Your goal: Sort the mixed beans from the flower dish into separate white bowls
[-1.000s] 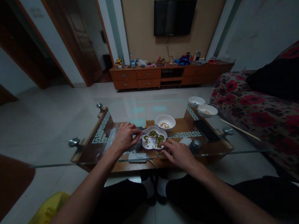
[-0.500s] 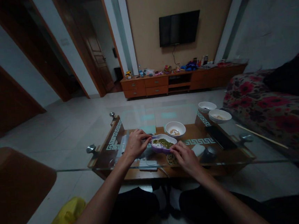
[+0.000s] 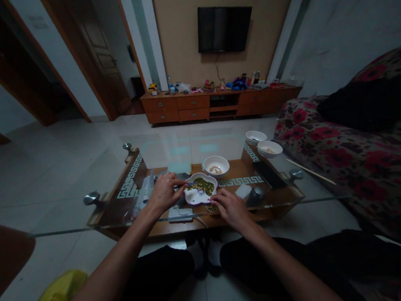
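A white scalloped dish [image 3: 195, 199] with a purple outside is held over the glass table. Green beans [image 3: 205, 186] and some paler yellowish beans lie toward its far side, and its near part is bare white with a small print. My left hand [image 3: 169, 190] pinches the dish's left rim, where a thin purple strip shows by the fingertips. With thumb and fingers closed, my right hand [image 3: 229, 206] grips the near right edge. Just beyond the dish stands a white bowl [image 3: 216, 164] with a few yellowish pieces inside. Partly behind my right fingers is a small container of greenish bits [image 3: 211, 208].
Two white bowls [image 3: 269, 148] [image 3: 256, 136] stand at the table's far right. A pale chopstick-like stick [image 3: 311, 171] lies at the right. Under the glass table top [image 3: 158, 149] a shelf holds a dark cylinder [image 3: 255, 196]. A flowered sofa [image 3: 311, 127] is on the right, a yellow bag [image 3: 54, 299] at lower left.
The dish has tilted toward me, so more of its inside shows and the beans sit toward the far side. Both hands keep hold of it. The whole view has shifted.
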A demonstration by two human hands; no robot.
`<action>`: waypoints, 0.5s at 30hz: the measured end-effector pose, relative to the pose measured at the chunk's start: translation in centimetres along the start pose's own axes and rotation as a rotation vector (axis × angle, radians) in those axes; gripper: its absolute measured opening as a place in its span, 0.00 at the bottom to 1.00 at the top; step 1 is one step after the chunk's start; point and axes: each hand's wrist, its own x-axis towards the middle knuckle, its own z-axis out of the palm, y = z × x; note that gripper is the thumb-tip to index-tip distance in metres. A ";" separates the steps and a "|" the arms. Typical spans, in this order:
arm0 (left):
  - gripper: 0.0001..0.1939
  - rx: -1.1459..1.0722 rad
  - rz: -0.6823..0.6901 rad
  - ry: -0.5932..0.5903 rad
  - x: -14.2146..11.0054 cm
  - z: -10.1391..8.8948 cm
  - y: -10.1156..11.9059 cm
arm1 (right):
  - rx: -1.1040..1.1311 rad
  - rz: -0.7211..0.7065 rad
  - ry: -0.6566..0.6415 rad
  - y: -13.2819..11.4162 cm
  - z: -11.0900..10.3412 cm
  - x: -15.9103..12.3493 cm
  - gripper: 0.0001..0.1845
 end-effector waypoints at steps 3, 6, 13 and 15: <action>0.08 0.057 0.067 -0.013 -0.2 0.1 0.2 | -0.038 0.006 -0.048 -0.3 -0.2 0.0 0.13; 0.08 0.086 0.113 -0.042 -0.3 0.6 0.7 | -0.071 0.009 -0.038 -0.7 -0.8 -0.2 0.14; 0.09 0.015 0.091 -0.046 -0.1 2.8 2.8 | -0.004 -0.186 -0.058 -3.6 -1.7 -2.8 0.12; 0.09 0.031 0.099 -0.028 0.1 3.2 3.1 | 0.021 -0.328 -0.192 -4.7 -1.1 -4.0 0.11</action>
